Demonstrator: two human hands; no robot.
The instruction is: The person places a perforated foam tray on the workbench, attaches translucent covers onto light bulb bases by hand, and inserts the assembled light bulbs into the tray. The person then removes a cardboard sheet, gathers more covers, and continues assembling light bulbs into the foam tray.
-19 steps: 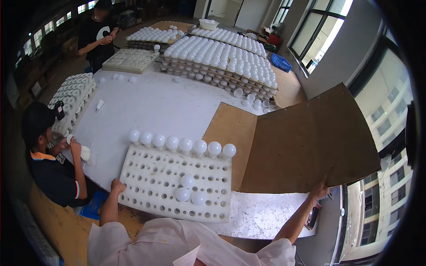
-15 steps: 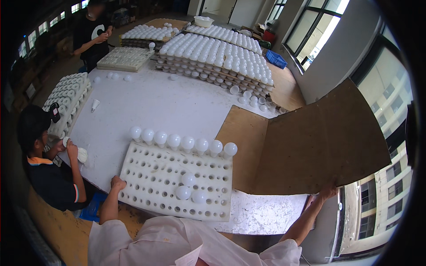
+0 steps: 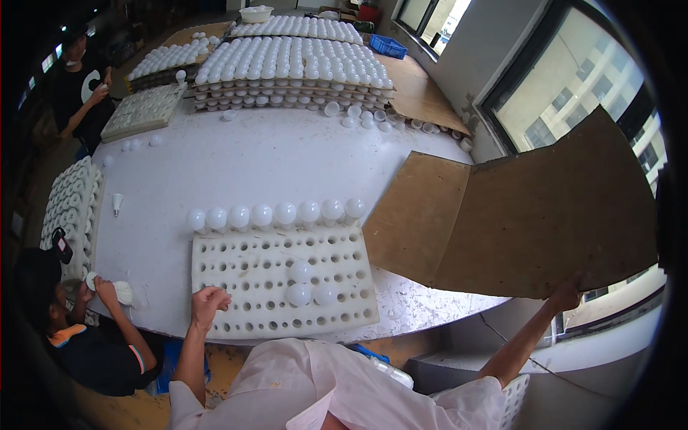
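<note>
My right hand (image 3: 565,295) grips the lower edge of a large brown cardboard sheet (image 3: 545,215). The sheet is bent along a crease; its right part is raised toward the window and its left part is low over the table. My left hand (image 3: 209,307) is over the left side of a white foam tray (image 3: 247,283) full of round holes, fingers loosely curled and apart, nothing visible in them. A row of white light bulbs (image 3: 285,213) lines the tray's far edge. Three round white bulbs (image 3: 299,294) sit together on its middle.
Stacked layers of white bulbs (image 3: 287,68) stand at the far side, with loose white cups (image 3: 355,112) beside them. A blue crate (image 3: 388,46) is behind. One person (image 3: 100,337) works at the left; another (image 3: 82,93) stands farther back. A bulb (image 3: 117,205) lies on the white table (image 3: 251,158).
My left hand has let go of the tray's left edge and moved over the tray. The cardboard has shifted right in my right hand. The view has turned, moving the background left and upward.
</note>
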